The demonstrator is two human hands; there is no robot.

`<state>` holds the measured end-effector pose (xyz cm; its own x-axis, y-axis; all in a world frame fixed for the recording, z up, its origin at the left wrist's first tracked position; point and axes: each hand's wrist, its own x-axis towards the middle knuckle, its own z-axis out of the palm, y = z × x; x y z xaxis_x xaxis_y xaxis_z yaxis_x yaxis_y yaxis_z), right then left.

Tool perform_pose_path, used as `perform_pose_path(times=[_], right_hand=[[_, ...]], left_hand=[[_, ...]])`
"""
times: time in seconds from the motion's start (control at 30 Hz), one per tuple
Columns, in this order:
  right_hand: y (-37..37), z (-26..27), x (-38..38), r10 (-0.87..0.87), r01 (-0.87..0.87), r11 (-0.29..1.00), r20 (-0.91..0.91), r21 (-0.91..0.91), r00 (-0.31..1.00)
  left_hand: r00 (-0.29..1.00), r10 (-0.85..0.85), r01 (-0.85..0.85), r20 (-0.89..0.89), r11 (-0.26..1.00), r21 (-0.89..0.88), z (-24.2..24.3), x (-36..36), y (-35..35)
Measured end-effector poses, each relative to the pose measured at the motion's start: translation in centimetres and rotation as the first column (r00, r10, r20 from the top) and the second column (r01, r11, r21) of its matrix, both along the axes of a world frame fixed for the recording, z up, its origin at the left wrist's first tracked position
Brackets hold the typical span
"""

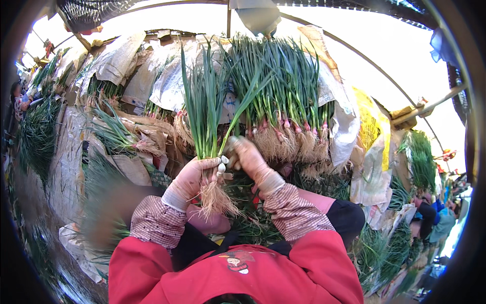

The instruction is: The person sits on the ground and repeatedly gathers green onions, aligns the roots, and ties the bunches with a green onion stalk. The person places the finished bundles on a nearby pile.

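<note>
My left hand (191,176), in a thin pale glove, is closed around a bunch of green garlic plants (207,125). Their long leaves point up, and the pale roots hang below the fist. Small white bulbs show beside the left thumb. Just right of them is my right hand (246,155), also gloved and slightly blurred, its fingers bent close to a leaning green stalk; whether it grips that stalk I cannot tell. Behind the hands stands a thick row of green garlic (281,87), leaves up, with pinkish stem bases and bushy roots.
Woven plastic sacks (114,64) cover more bundles at the back left. A loose bunch (121,133) lies on sacking to the left. A yellow and white sack (370,129) hangs at the right. Loose green leaves (254,228) lie between the knees. Other people are at the far left and right edges.
</note>
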<state>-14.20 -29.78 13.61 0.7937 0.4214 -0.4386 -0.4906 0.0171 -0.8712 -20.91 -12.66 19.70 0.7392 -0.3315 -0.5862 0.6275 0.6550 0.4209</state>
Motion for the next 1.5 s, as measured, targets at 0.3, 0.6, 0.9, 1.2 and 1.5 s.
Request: perform_pose_path(times=[0.3,0.6,0.9,1.2,1.5], right_hand=[[-7.5,-3.7,-4.6,0.909,-0.445,0.201,-0.003,-0.873,0.416],[0.0,-4.6,6.0,0.602,0.008,0.186,0.121,-0.982,0.789],[-0.9,1.4,-2.4,0.424,-0.218,0.800,0.269,-0.560,0.865],[-1.8,3.1,-4.1,0.560,-0.194,0.711,0.377,-0.676,0.738],[-5.2,-3.0,-3.7,0.426,-0.221,0.787,0.250,-0.576,0.869]], left_hand=[[0.934,0.221,-0.261,0.280,0.958,0.117,0.9,1.7,6.0],[0.999,0.020,-0.019,-0.034,0.999,0.043,-4.3,4.0,2.0],[0.995,-0.095,0.084,0.039,0.972,0.218,-6.5,4.8,0.3],[0.954,-0.270,0.205,0.131,0.905,0.373,-4.9,4.1,-0.8],[0.975,-0.152,0.080,0.160,0.918,0.388,-4.7,4.1,0.1]])
